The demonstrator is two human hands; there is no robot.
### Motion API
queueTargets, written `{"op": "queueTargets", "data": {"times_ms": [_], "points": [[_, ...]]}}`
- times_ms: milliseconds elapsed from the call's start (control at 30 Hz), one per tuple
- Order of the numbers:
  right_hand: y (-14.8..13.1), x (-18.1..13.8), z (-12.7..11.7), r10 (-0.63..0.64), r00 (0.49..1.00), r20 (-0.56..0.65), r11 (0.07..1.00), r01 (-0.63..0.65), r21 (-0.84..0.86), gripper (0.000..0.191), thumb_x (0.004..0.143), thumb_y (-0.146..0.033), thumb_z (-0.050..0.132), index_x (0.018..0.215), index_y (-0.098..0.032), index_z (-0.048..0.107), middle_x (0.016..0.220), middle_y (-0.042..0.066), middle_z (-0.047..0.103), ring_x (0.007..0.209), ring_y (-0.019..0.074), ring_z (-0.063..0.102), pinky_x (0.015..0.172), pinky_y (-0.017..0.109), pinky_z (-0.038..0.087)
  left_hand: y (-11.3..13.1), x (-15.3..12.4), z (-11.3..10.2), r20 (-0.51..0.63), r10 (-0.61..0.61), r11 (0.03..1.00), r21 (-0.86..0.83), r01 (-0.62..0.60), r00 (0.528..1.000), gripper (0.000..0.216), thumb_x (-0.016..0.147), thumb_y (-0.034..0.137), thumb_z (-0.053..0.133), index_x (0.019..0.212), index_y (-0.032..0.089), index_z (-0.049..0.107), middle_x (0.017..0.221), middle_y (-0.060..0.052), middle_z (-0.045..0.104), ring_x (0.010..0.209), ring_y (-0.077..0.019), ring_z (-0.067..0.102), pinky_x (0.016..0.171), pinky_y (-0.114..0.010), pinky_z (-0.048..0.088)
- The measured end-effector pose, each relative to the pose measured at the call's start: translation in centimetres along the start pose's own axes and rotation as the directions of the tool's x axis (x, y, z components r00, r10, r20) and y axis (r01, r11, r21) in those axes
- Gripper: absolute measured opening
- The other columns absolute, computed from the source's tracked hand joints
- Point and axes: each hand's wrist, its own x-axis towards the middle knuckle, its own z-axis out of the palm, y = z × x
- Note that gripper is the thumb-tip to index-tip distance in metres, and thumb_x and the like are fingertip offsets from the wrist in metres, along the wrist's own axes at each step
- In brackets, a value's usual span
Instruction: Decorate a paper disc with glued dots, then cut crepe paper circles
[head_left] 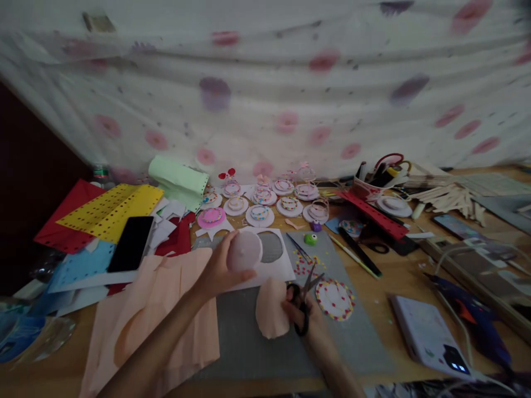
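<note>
My left hand (222, 271) is raised over the table, its fingers closed round a pale pink paper disc (244, 251). My right hand (305, 318) is closed on black-handled scissors (305, 293), blades pointing up and right. It also pinches a peach paper piece (270, 315) over the grey cutting mat (257, 342). A white disc with a coloured dotted rim (334, 299) lies on the mat just right of the scissors.
Peach sheets (161, 309) lie front left, with a black phone (131, 244) on yellow, red and blue paper. Several decorated paper hats (260, 214) stand behind. A blue glue gun (473, 318), a white box (427, 334) and wooden sticks (450, 198) are at right.
</note>
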Motion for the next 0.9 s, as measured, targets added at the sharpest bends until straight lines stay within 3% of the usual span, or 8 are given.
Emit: {"op": "queueTargets", "data": {"times_ms": [100,167,200,267,333,400,700,900], "points": [[-0.8,-0.5,1.5,0.028,0.999,0.020,0.992,-0.031,0.119,0.036,0.068,-0.045,0.077,0.079,-0.022,0.051,0.075,-0.002,0.052,0.070,0.0156,0.051,0.061,0.025,0.040,0.9,-4.8,2.4,0.111,-0.071,0.947,-0.304,0.102,0.991,0.096,0.068,0.088,0.041,0.134,0.020,0.054,0.132,-0.017,0.062,0.127,-0.0368,0.052,0.101,-0.049,0.044],[-1.6,-1.0,2.7,0.052,0.997,0.059,0.981,-0.062,0.181,0.036,0.067,-0.047,0.077,0.079,-0.023,0.052,0.080,0.000,0.057,0.075,0.0188,0.057,0.066,0.028,0.045,0.9,-7.4,4.1,0.134,-0.187,0.825,-0.517,0.230,0.973,0.092,0.078,0.085,0.018,0.126,0.020,0.062,0.122,-0.017,0.069,0.118,-0.0359,0.060,0.096,-0.051,0.048],[-2.1,-1.4,3.3,0.065,0.994,0.085,0.976,-0.081,0.202,0.035,0.067,-0.047,0.076,0.080,-0.023,0.054,0.083,0.002,0.059,0.078,0.0205,0.060,0.068,0.030,0.047,0.9,-8.4,4.7,0.153,-0.231,0.720,-0.637,0.274,0.961,0.089,0.080,0.083,0.019,0.121,0.020,0.066,0.119,-0.015,0.071,0.115,-0.0345,0.063,0.096,-0.049,0.048],[-3.1,-2.1,4.2,0.091,0.986,0.142,0.966,-0.122,0.229,0.033,0.068,-0.046,0.076,0.082,-0.023,0.056,0.092,0.005,0.064,0.081,0.0239,0.064,0.073,0.036,0.050,1.0,-9.7,5.7,0.211,-0.337,0.330,-0.886,0.325,0.917,0.074,0.082,0.075,0.036,0.110,0.018,0.073,0.114,-0.012,0.074,0.112,-0.0321,0.065,0.099,-0.044,0.047],[-3.7,-2.8,4.4,0.100,0.977,0.186,0.956,-0.146,0.255,0.031,0.070,-0.045,0.075,0.083,-0.024,0.058,0.098,0.008,0.067,0.083,0.0263,0.067,0.078,0.041,0.051,1.3,-10.2,6.2,0.267,-0.392,0.017,-0.955,0.297,0.880,0.064,0.084,0.066,0.043,0.104,0.015,0.076,0.109,-0.012,0.076,0.108,-0.0291,0.066,0.099,-0.039,0.047],[-3.7,-3.3,4.0,0.097,0.977,0.188,0.951,-0.147,0.271,0.028,0.071,-0.042,0.075,0.083,-0.024,0.058,0.102,0.008,0.068,0.089,0.0277,0.068,0.085,0.043,0.050,1.5,-10.5,6.6,0.308,-0.423,-0.081,-0.950,0.303,0.852,0.060,0.090,0.058,0.039,0.100,0.012,0.076,0.104,-0.012,0.077,0.103,-0.0257,0.068,0.097,-0.035,0.048],[-0.2,-4.2,0.8,0.081,0.991,0.102,0.989,-0.093,0.119,0.032,0.073,-0.046,0.076,0.089,-0.024,0.058,0.104,0.011,0.068,0.107,0.0296,0.063,0.088,0.043,0.051,-0.3,-11.4,6.7,0.487,-0.561,0.029,-0.797,0.604,0.670,0.057,0.090,0.053,0.055,0.125,0.007,0.060,0.104,-0.016,0.075,0.096,-0.0253,0.070,0.084,-0.034,0.054],[-0.8,-4.1,0.9,0.093,0.988,0.126,0.994,-0.100,0.051,0.029,0.077,-0.043,0.073,0.092,-0.023,0.059,0.110,0.012,0.066,0.109,0.0296,0.061,0.089,0.043,0.051,-0.1,-11.0,5.0,0.337,-0.649,0.562,-0.392,0.728,0.683,0.049,0.076,0.061,0.066,0.090,0.013,0.065,0.072,-0.012,0.075,0.062,-0.0239,0.071,0.061,-0.034,0.054]]}}
